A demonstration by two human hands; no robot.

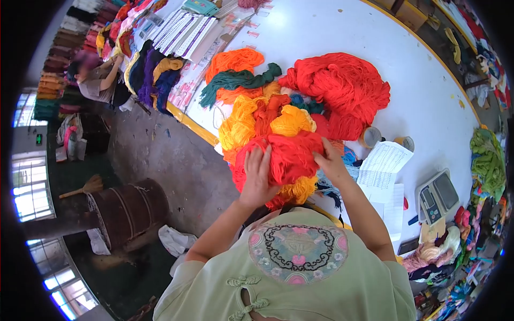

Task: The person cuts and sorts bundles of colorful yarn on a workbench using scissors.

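Observation:
A bundle of red yarn (294,156) is held between both hands at the near edge of the table. My left hand (258,175) presses its fingers into the left side of the bundle. On the opposite side, my right hand (331,163) grips the yarn, its fingertips partly hidden. Beneath and behind the bundle lie yellow yarn skeins (239,124), with a dark green skein (241,78) and an orange skein (234,61) farther back. A large heap of red yarn (342,88) rests beyond my right hand.
Rolls of tape (370,137), printed sheets (383,163) and a digital scale (437,198) are on the white table (423,101) at right. A co-worker (99,80) stands at far left beside more yarn. A rusty drum (128,214) is on the floor at left.

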